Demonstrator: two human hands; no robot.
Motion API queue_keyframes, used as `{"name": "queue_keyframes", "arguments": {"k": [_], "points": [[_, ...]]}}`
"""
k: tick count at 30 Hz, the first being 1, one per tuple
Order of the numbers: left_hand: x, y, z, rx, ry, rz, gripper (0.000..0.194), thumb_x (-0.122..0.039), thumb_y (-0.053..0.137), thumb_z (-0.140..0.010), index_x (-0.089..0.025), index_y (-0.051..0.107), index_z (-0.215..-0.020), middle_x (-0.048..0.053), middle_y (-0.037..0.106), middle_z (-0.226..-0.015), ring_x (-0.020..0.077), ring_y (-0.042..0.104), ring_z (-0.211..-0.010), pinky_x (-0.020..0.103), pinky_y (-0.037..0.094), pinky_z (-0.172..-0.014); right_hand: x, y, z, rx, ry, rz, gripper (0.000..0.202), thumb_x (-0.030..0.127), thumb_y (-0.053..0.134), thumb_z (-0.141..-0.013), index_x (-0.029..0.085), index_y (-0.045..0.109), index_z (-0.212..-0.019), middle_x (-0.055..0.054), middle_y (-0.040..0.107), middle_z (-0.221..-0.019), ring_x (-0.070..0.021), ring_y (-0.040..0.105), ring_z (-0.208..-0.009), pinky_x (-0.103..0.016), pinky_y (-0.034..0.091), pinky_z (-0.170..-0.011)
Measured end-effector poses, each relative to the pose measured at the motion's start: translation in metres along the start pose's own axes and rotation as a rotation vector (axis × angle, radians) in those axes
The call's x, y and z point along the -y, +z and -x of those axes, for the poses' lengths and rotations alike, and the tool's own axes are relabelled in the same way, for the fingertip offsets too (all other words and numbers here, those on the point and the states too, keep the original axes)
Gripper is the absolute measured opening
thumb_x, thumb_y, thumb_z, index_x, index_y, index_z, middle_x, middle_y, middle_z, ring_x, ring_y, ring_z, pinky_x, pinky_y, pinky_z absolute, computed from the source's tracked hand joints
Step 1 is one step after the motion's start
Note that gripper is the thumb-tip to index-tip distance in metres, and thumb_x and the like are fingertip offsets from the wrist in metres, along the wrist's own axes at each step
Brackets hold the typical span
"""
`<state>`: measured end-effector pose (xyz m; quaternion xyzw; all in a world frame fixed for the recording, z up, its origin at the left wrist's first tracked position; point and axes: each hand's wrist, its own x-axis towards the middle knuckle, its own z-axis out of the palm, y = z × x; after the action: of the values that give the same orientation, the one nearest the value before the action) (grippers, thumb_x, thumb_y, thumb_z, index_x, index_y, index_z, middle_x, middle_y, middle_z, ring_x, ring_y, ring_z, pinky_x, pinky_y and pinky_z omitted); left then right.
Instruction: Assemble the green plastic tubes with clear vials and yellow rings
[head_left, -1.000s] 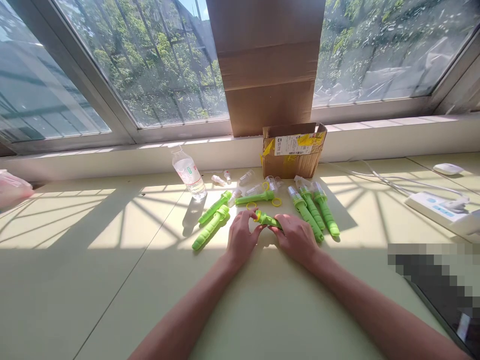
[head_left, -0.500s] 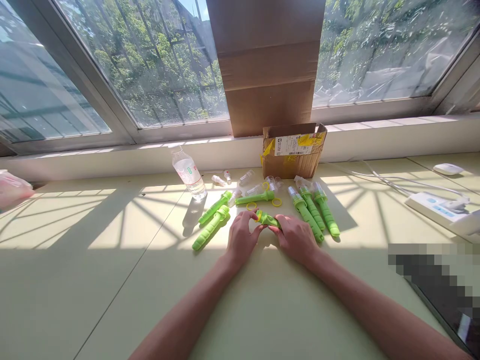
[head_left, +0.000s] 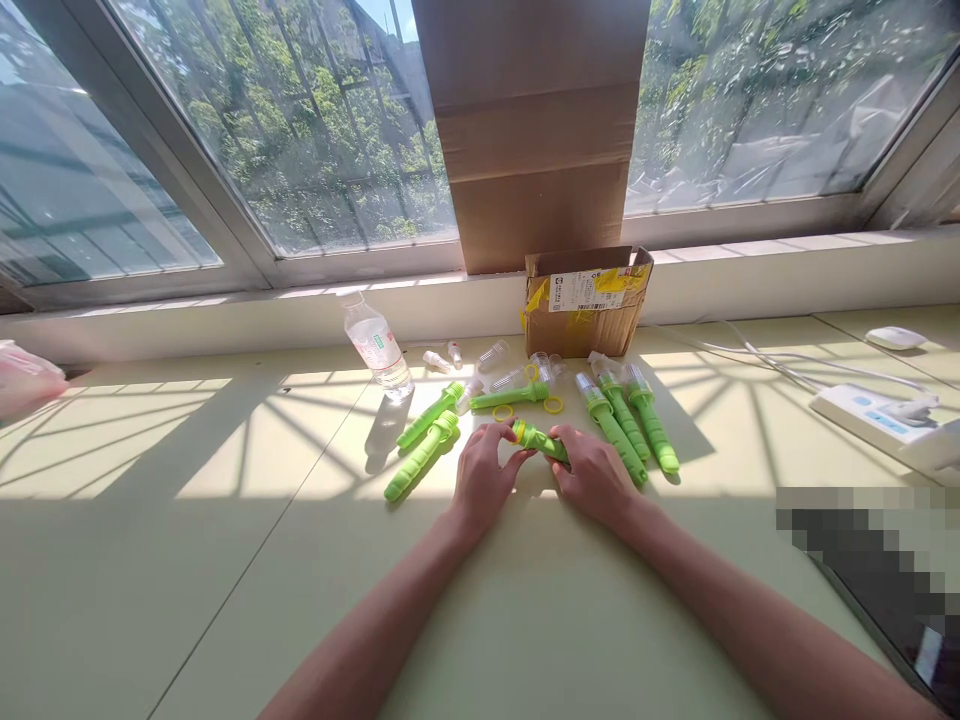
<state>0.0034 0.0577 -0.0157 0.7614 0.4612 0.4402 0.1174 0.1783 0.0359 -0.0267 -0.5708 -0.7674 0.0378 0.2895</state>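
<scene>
Between both hands is a green plastic handle (head_left: pixel 536 438) with a ridged grip and a yellow ring (head_left: pixel 517 430) around its left end. My left hand (head_left: pixel 481 468) pinches that ringed end with thumb and fingers. Wrapped about the right end is my right hand (head_left: pixel 592 472), its fingers closed and partly hiding the handle. Just beyond lies another green handle (head_left: pixel 510 396) with a threaded end, and a loose yellow ring (head_left: pixel 553 404) beside it. Two more handles (head_left: pixel 421 458) rest to the left. On the right, three handles (head_left: pixel 622 440) carry clear tips.
Clear plastic caps (head_left: pixel 493 354) and small white pieces (head_left: pixel 436 361) lie toward the window. A water bottle (head_left: pixel 377 348) stands at left, an open cardboard box (head_left: pixel 585 325) at the back. A power strip (head_left: pixel 862 415) with cables sits at right; a dark, partly pixelated object (head_left: pixel 892 590) lies nearer.
My right hand has shifted slightly right along the green handle, exposing more of its middle. My left hand stays at the ringed end.
</scene>
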Motion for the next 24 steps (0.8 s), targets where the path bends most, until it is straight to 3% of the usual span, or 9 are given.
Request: {"name": "queue_keyframes", "arguments": {"k": [6,14,24], "points": [[0.0018,0.0003,-0.0012,-0.004,-0.031,0.004,0.021,-0.029,0.067,-0.075,-0.022,0.051,-0.086,0.006,0.066,-0.103,0.0211,0.062,-0.099,0.037,0.049,-0.08,0.0001,0.0012,0.0012,-0.052,-0.026,0.016,0.014,0.018,0.046,-0.082,0.017,0.055,-0.092,-0.005,0.06,-0.088,-0.0159,0.054,-0.075,-0.025,0.032,-0.06],[0.0028,0.0004,-0.0032,0.054,-0.035,0.048,0.021,-0.023,0.064,-0.075,-0.022,0.049,-0.089,0.005,0.064,-0.103,0.0211,0.059,-0.106,0.038,0.049,-0.082,0.0076,-0.0069,0.0002,-0.019,0.05,0.129,0.016,0.021,0.05,-0.085,0.018,0.06,-0.097,-0.005,0.066,-0.093,-0.0178,0.057,-0.083,-0.026,0.032,-0.062],[0.0047,0.0005,-0.0026,0.051,-0.03,0.029,0.019,-0.023,0.064,-0.076,-0.022,0.05,-0.089,0.006,0.065,-0.103,0.021,0.06,-0.103,0.038,0.049,-0.082,0.0083,-0.0068,-0.0015,0.01,0.028,0.181,0.018,0.025,0.048,-0.088,0.018,0.06,-0.098,-0.005,0.067,-0.092,-0.0179,0.058,-0.081,-0.027,0.032,-0.062]]}}
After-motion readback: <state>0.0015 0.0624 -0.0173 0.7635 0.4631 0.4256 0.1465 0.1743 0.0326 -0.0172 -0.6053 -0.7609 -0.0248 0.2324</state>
